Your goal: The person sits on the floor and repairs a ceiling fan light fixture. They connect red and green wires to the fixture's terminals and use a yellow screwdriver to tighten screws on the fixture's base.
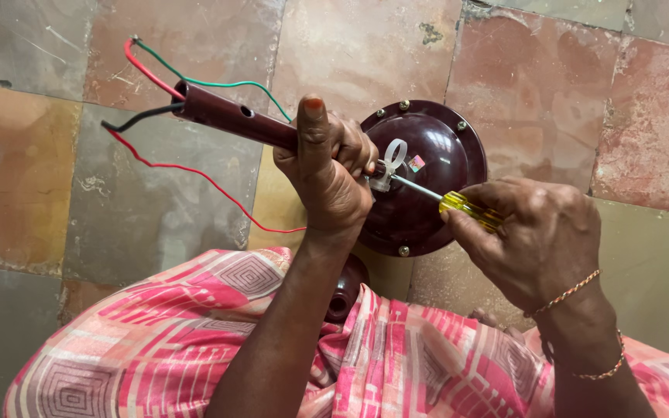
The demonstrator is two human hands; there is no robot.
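We held the rod (230, 116) in our left hand (333, 166), in the middle of the frame. Our fingers were wrapped tight around it and our thumb stuck straight up. The rod was dark red and ran up to the upper left of the frame. It had a small hole in its side. Wires (195, 166) came out of its far end: a red one, a green one and a black one. One long red wire hung down and came back toward our wrist.

The rod met a round dark red dome (443, 155) just right of the middle. The dome had small screws around its edge. A white clip (391, 162) sat where the rod and dome met, right beside our left fingers.

Our right hand (540, 240) was at the right of the frame, closed around a screwdriver (458, 203) with a yellow handle. Its thin metal tip touched the white clip.

Our pink patterned cloth (195, 340) filled the bottom of the frame. Behind it all was a floor (551, 85) of worn stone tiles.
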